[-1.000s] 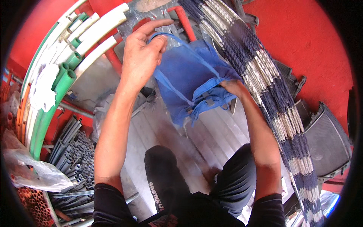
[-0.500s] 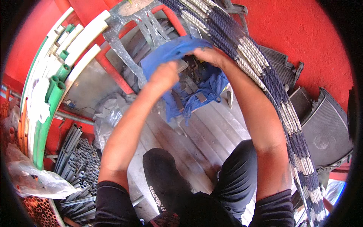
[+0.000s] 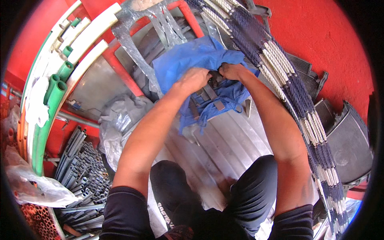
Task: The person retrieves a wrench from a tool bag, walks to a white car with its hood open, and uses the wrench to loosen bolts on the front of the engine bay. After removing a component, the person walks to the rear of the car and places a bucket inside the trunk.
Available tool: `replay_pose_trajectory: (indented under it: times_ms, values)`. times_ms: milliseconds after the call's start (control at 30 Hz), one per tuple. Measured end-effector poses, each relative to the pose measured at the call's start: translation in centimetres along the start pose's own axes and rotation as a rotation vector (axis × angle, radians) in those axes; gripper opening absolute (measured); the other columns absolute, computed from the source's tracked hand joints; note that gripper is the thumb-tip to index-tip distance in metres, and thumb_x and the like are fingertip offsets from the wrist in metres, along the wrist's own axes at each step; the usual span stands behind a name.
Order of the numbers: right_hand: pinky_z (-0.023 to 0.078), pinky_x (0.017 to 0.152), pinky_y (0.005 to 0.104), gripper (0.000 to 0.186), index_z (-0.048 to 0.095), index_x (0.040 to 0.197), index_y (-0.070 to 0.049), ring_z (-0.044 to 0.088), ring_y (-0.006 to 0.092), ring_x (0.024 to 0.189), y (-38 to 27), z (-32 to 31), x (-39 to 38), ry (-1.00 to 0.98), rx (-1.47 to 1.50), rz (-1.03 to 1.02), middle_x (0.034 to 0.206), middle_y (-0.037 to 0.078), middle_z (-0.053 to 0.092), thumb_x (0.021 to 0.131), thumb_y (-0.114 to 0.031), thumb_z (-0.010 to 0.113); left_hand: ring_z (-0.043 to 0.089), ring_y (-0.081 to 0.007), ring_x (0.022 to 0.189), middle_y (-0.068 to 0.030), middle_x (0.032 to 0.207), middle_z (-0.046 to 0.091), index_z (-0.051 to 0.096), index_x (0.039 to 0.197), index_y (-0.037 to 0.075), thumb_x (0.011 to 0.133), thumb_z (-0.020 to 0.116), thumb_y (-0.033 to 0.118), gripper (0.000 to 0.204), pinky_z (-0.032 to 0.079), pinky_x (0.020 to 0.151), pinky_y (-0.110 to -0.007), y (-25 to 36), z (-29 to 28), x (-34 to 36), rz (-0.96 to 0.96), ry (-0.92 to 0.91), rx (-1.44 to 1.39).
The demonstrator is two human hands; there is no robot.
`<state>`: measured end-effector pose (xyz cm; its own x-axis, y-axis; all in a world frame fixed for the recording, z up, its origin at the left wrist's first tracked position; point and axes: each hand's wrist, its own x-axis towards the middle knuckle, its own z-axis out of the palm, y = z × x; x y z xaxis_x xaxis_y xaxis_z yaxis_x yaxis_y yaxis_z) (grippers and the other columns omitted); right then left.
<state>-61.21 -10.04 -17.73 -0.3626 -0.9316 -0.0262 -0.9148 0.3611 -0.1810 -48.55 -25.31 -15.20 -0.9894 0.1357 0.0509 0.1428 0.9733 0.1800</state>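
A blue cloth bag (image 3: 176, 60) rests on a paint-spattered chair (image 3: 132, 52), its opening spread to show dark contents and straps (image 3: 210, 94) that I cannot identify clearly. My left hand (image 3: 192, 79) is at the left of the opening, fingers curled down into it. My right hand (image 3: 233, 71) is at the right of the opening, a little higher, with fingers bent inward under the blue fabric's edge. Both hands are closed around something at the opening, too small and shaded to name. Loose blue cords hang from the bag's front.
White and green pipes (image 3: 60, 94) stand at the left, above bundled grey tubes (image 3: 80, 168) and plastic sheeting (image 3: 116, 120). A navy-and-white rope hammock (image 3: 280, 72) runs down the right beside black radiators (image 3: 346, 148) and a red wall (image 3: 324, 40). Ridged metal flooring (image 3: 216, 140) lies below.
My left hand has come down from holding a raised strap to the bag's opening, where my right hand also is. The top fabric has been folded back, exposing the dark inside.
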Motion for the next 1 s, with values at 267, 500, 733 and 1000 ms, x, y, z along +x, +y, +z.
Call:
replay_pose_trajectory:
  times_ms: [267,500,733,1000]
  values:
    - [0.046,0.093,0.0320,0.036,0.058,0.123,-0.002,0.058,0.0198,0.106,-0.5,3.0,-0.2,0.487,0.709,0.027,0.122,0.011,0.062,0.090,-0.016,0.058,0.055,-0.0372,0.109,-0.0189,0.121,0.060,0.062,0.116,0.008,0.089,0.052,0.027,0.034,0.045,0.094,-0.039,-4.0,-5.0,-0.1,0.213,0.302,-0.013]
    - [0.048,0.084,0.0293,0.025,0.069,0.107,-0.003,0.058,0.0129,0.092,-2.0,-1.9,0.1,0.545,1.358,0.235,0.104,0.002,0.066,0.087,-0.017,0.064,0.058,-0.0376,0.104,-0.0168,0.114,0.063,0.064,0.111,0.011,0.083,0.060,0.030,0.033,0.047,0.090,-0.044,-3.9,-1.5,3.0,0.427,0.517,0.098]
    - [0.048,0.084,0.0293,0.029,0.066,0.112,-0.003,0.058,0.0131,0.092,1.1,0.9,0.0,0.622,1.066,0.145,0.105,0.002,0.066,0.089,-0.020,0.063,0.058,-0.0372,0.104,-0.0173,0.114,0.062,0.064,0.111,0.010,0.081,0.063,0.026,0.034,0.047,0.089,-0.042,-1.9,-1.6,2.7,0.234,0.409,0.008]
    - [0.047,0.089,0.0320,0.047,0.058,0.123,-0.004,0.061,0.0228,0.096,1.8,1.5,0.3,0.480,0.826,0.127,0.115,0.011,0.064,0.090,-0.037,0.058,0.060,-0.0363,0.103,-0.0180,0.113,0.063,0.064,0.107,0.006,0.087,0.056,0.027,0.030,0.048,0.089,-0.041,-5.4,-1.3,3.6,0.306,0.474,-0.035]
